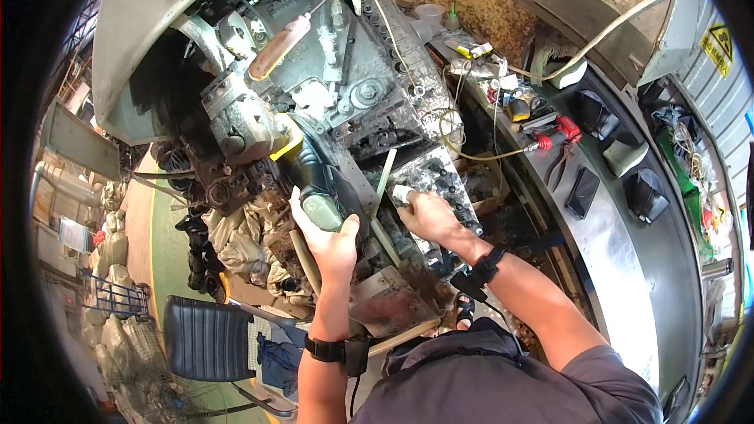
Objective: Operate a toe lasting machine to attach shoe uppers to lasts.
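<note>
My left hand (331, 250) cups the black shoe (322, 210) at the machine's (385, 114) near side; right hand's (430, 217) fingers pinch a white scrap (401, 193). I'd hold the shoe steady.

Black piece (312, 176), grey-green end (320, 212); red tool (561, 133).

Two grips: the left grip (331, 249) at seven o'clock, the right grip (432, 217) at four. One green-faced black piece (322, 211) at eight; one small white piece (401, 193) close in at three. Two black wrist straps (487, 265). On the counter (609, 255), one red power tool (561, 135) toward two, one phone (582, 192) at three. One chair (206, 339) toward eight; one yellow sign (717, 49) at two.
</note>
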{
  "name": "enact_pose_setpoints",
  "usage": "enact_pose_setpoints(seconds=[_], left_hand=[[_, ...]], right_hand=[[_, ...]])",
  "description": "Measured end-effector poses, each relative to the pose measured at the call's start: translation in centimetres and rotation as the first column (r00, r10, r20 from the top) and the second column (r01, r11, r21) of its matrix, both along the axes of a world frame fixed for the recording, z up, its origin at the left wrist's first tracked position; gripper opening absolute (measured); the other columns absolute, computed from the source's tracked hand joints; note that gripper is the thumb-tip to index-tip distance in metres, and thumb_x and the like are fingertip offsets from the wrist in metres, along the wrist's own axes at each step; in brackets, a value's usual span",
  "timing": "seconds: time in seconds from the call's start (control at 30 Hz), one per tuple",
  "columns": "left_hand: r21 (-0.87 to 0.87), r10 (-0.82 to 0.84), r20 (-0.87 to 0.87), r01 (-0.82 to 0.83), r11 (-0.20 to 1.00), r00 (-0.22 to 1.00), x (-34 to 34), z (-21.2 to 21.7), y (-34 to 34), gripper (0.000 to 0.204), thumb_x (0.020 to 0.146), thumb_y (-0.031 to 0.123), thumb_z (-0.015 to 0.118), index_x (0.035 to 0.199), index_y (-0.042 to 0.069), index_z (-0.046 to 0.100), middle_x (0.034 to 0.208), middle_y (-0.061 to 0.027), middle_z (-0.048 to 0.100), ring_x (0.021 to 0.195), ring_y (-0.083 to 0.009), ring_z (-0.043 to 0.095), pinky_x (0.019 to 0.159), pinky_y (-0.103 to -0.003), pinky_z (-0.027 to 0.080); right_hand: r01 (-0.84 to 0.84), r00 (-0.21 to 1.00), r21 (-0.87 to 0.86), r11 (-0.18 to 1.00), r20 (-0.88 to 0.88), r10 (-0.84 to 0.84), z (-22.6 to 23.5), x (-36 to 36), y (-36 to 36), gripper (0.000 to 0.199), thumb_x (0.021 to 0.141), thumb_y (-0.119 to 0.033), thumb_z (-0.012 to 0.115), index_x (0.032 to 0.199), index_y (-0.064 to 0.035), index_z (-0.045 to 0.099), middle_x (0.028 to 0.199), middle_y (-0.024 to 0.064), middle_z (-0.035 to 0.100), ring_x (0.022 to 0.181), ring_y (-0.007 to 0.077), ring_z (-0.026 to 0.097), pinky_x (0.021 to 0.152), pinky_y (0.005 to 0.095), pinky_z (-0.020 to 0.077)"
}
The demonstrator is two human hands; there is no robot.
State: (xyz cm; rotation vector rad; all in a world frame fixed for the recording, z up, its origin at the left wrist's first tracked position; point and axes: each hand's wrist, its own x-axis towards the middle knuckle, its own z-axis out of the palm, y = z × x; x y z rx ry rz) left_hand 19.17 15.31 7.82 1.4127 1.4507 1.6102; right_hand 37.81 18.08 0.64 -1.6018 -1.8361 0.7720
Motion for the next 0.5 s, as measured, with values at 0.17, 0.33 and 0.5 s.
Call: enact_pose_setpoints(seconds=[0.17, 0.33, 0.5], left_hand=[[-0.011, -0.002, 0.022, 0.003, 1.0, 1.0, 0.22, -0.14, 0.07, 0.101, 0.068, -0.014, 0.073, 0.154, 0.009, 0.025, 0.134, -0.0114, 0.048, 0.119, -0.0227, 0.05, 0.107, -0.033, 0.038], [0.052, -0.029, 0.041, 0.027, 0.998, 0.999, -0.1, -0.56, 0.21, 0.1, 0.068, -0.014, 0.072, 0.154, 0.008, 0.026, 0.135, -0.0118, 0.047, 0.12, -0.0227, 0.049, 0.107, -0.034, 0.038], [0.052, -0.018, 0.033, 0.016, 0.999, 0.999, -0.09, -0.59, 0.1, 0.099, 0.068, -0.012, 0.072, 0.154, 0.008, 0.027, 0.135, -0.0122, 0.048, 0.121, -0.0232, 0.049, 0.108, -0.034, 0.037]], right_hand=[[0.013, 1.0, 0.004, 1.0, -0.019, -0.013, -0.23, 0.13, 0.03, 0.026, 0.088, -0.023, 0.065, 0.097, 0.0004, 0.07, 0.076, 0.0207, 0.07, 0.078, 0.0408, 0.069, 0.08, 0.0468, 0.0559], [0.023, 0.999, -0.011, 1.0, -0.042, -0.023, 0.12, 0.14, -0.27, 0.027, 0.088, -0.023, 0.065, 0.1, 0.0008, 0.069, 0.077, 0.0204, 0.07, 0.079, 0.0411, 0.069, 0.081, 0.0471, 0.0555], [0.026, 0.999, -0.034, 0.999, -0.037, -0.028, 0.49, 0.01, -0.25, 0.029, 0.089, -0.023, 0.065, 0.101, 0.0029, 0.068, 0.077, 0.0216, 0.07, 0.078, 0.0407, 0.07, 0.081, 0.0468, 0.0557]])
